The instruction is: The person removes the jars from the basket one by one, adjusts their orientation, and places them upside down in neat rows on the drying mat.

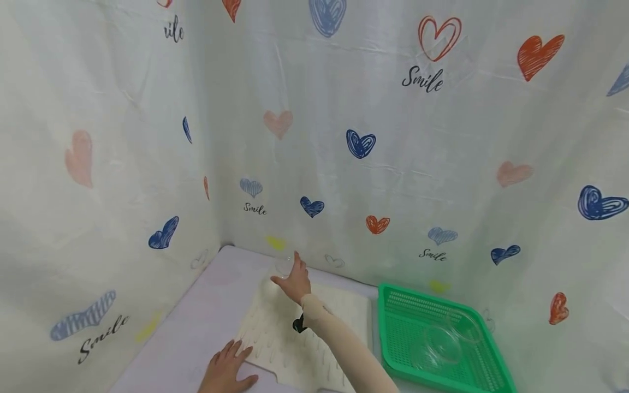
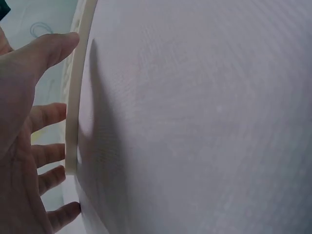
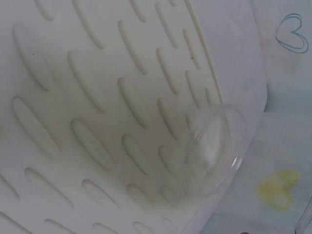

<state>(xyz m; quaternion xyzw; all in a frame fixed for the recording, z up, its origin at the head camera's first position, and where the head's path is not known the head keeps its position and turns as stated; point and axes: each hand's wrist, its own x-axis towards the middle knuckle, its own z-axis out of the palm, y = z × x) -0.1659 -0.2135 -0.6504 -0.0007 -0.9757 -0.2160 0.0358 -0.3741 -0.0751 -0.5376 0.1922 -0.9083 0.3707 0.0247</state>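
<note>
A cream draining mat (image 1: 280, 327) with long oval grooves lies on the pale table. My left hand (image 1: 227, 367) rests at its near left edge, fingers spread. In the left wrist view, the fingertips (image 2: 57, 155) and thumb meet the mat's rim. My right hand (image 1: 295, 281) reaches over the far left part of the mat, fingers extended and thumb apart. Just beside it, at the mat's far corner, is a clear round bowl (image 3: 209, 146), faint in the head view. Only a speck of a fingertip shows at the bottom of the right wrist view.
A green plastic basket (image 1: 385, 327) stands right of the mat, with several clear round bowls (image 1: 444, 344) inside. A white curtain (image 1: 344, 174) printed with hearts hangs behind the table and along its left side. The right forearm crosses the mat.
</note>
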